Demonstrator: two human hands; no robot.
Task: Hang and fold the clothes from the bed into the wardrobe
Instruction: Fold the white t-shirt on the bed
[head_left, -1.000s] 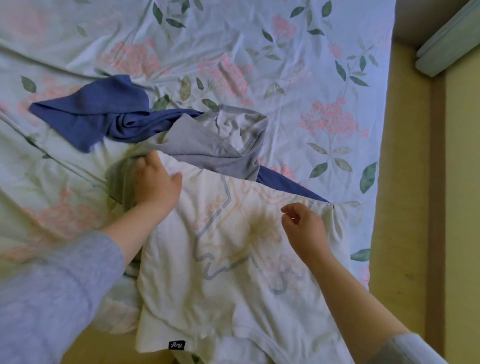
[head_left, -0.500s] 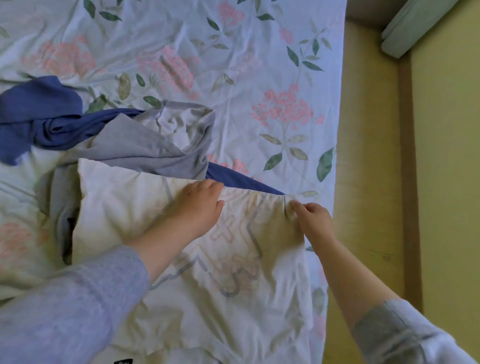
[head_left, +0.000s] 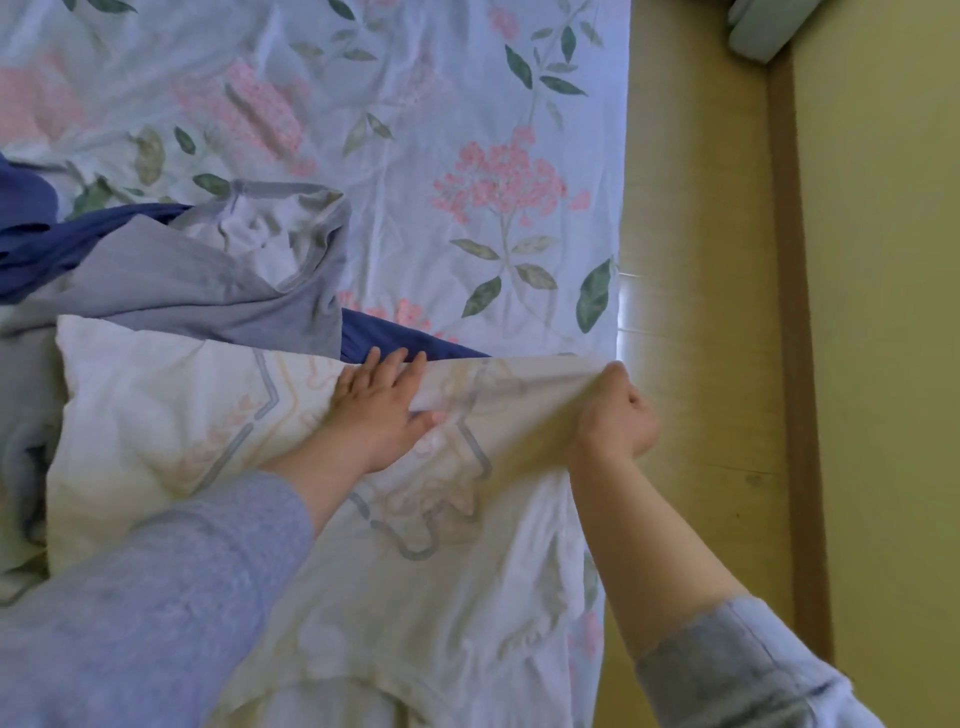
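White T-shirt (head_left: 156, 415) edge now taut, pinched by right hand (head_left: 615, 410); left hand (head_left: 382, 405) spread flat on it.

The blue garment (head_left: 28, 236) is running off the left edge and lying partly hidden under the grey garment (head_left: 208, 280) and the white shirt (head_left: 156, 415), whose hem is dropping past the bottom edge, while the right hand (head_left: 615, 415) is burying its fingertips in the shirt's bunched corner.
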